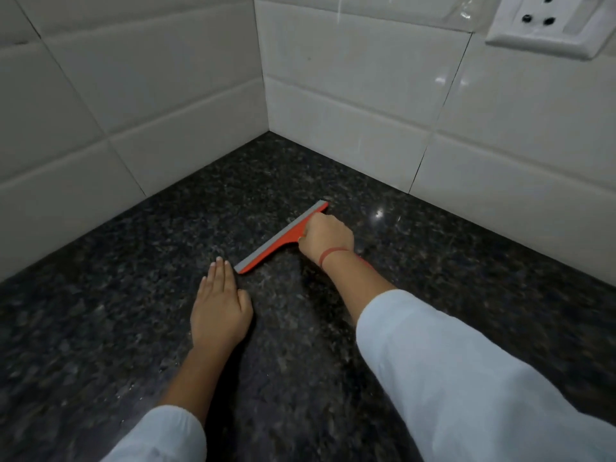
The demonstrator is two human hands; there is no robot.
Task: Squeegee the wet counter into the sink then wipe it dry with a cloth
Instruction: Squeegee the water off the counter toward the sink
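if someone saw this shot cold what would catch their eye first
The orange squeegee with its grey blade stands out most, lying diagonally on the dark speckled counter near the tiled corner, with the right hand gripping its handle. The left hand lies flat on the counter just short of the blade's near end. A white wall socket sits at the top right.

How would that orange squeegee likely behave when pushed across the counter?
The squeegee is probably stiff: its straight orange bar shows no sag. Likely light, since the right hand alone grips it. The grey edge may flex slightly and glide on the glossy counter.
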